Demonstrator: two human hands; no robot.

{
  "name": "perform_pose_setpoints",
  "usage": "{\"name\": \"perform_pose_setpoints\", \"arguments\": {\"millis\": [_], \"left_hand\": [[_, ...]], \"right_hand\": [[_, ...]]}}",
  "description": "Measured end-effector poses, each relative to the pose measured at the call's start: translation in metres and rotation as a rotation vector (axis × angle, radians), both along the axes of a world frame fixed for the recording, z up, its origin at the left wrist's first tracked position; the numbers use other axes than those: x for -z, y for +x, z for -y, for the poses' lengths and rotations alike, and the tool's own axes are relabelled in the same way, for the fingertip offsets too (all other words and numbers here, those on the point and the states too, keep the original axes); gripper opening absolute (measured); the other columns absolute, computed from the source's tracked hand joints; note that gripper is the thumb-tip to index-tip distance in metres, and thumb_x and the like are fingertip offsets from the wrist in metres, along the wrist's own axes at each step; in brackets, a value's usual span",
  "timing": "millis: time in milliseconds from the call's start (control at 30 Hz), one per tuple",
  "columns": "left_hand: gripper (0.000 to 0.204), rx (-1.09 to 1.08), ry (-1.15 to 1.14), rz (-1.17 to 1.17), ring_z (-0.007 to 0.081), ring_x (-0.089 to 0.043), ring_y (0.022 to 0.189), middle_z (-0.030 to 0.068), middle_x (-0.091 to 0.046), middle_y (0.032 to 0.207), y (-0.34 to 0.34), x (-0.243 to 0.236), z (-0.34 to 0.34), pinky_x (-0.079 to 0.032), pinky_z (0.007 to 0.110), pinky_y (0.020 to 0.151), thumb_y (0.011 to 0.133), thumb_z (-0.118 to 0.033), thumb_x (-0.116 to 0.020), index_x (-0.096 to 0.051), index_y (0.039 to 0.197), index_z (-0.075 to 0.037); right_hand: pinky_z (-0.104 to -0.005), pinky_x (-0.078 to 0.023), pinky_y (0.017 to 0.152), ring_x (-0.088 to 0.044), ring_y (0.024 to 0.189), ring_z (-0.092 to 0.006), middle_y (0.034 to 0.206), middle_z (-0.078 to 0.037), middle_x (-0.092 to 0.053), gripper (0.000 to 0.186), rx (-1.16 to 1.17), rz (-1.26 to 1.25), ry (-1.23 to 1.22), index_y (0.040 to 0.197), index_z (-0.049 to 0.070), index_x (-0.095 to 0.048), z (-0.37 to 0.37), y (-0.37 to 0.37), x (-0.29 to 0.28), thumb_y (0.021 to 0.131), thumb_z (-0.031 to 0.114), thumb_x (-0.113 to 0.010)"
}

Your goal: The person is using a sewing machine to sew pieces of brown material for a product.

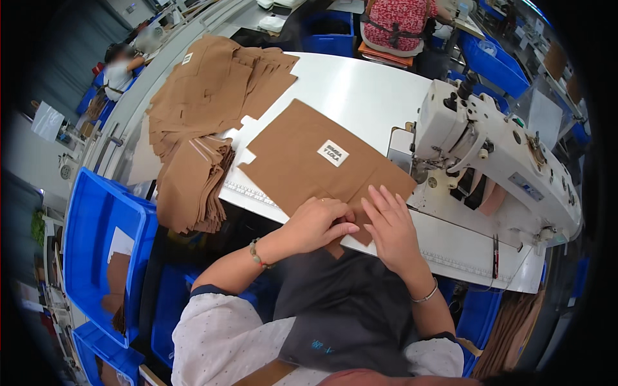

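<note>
White desk: label on, brown panel looks unfinished; my left hand apparently pinches it, right hand flat atop.

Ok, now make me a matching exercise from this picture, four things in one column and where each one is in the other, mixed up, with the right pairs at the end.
Things:
1. Sewing machine
2. Brown fabric panel
3. White label
4. Beaded bracelet

Places:
A. Around the left wrist
B. On the upper face of the panel
C. At the right side of the white table
D. Touched by the left hand and the right hand

Pairs: 1-C, 2-D, 3-B, 4-A
</note>
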State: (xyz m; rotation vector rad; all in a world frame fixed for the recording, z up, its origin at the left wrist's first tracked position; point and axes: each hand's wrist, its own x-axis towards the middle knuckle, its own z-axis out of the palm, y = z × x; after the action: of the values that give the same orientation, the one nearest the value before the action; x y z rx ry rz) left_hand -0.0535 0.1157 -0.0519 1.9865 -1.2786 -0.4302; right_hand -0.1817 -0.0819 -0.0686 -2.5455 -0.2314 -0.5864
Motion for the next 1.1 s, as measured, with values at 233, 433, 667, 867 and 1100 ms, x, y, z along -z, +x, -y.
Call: {"name": "perform_pose_setpoints", "arguments": {"millis": [233,433,667,867,1100], "left_hand": [[0.015,-0.89,0.124,0.651,0.0304,-0.066,0.093,0.0114,-0.072,0.098,0.097,0.001,-0.161,-0.054,0.039,0.08,0.089,-0.009,-0.073,-0.072,0.102,-0.003],[0.016,-0.892,0.006,-0.072,0.0075,-0.056,0.07,-0.0031,-0.063,0.074,0.151,0.012,-0.246,-0.043,0.023,0.064,0.093,-0.017,-0.075,-0.073,0.09,-0.002],[0.018,-1.018,-0.412,-0.339,0.0031,-0.051,0.07,-0.0088,-0.058,0.073,0.155,-0.004,-0.245,-0.04,0.02,0.062,0.098,-0.02,-0.071,-0.072,0.087,-0.006],[0.013,-0.437,-0.546,-0.264,0.0088,-0.057,0.094,0.0018,-0.064,0.106,0.138,-0.027,-0.089,-0.045,0.024,0.082,0.096,-0.01,-0.069,-0.07,0.089,0.001],[0.02,-0.015,-0.188,0.47,0.0253,-0.059,0.098,0.0056,-0.067,0.101,0.063,0.021,0.059,-0.046,0.041,0.079,0.087,-0.028,-0.078,-0.073,0.093,-0.01]], "right_hand": [[-0.0525,-0.046,0.106,-0.06,0.124,-0.0353,0.129,-0.016,-0.068,0.037,-0.015,-0.02,-0.113,0.112,-0.001,-0.071,0.006,0.004,0.019,0.085,0.024,-0.077],[-0.0535,-0.046,0.105,-0.06,0.123,-0.0372,0.127,-0.018,-0.067,0.037,-0.01,0.0,-0.056,0.11,-0.002,-0.069,-0.002,0.013,0.021,0.085,0.024,-0.077],[-0.0582,-0.036,0.114,-0.045,0.14,-0.0389,0.152,-0.019,-0.049,0.059,0.043,-0.09,-0.127,0.139,0.008,-0.061,-0.01,0.011,0.011,0.087,0.032,-0.076],[-0.0594,-0.03,0.117,-0.041,0.143,-0.0393,0.154,-0.018,-0.046,0.062,0.04,-0.176,-0.164,0.143,0.013,-0.059,-0.005,0.01,0.019,0.09,0.043,-0.071],[-0.0571,-0.03,0.117,-0.048,0.138,-0.0331,0.142,-0.016,-0.057,0.056,0.007,-0.133,-0.11,0.133,0.009,-0.062,-0.007,0.02,0.025,0.087,0.04,-0.071]]}}
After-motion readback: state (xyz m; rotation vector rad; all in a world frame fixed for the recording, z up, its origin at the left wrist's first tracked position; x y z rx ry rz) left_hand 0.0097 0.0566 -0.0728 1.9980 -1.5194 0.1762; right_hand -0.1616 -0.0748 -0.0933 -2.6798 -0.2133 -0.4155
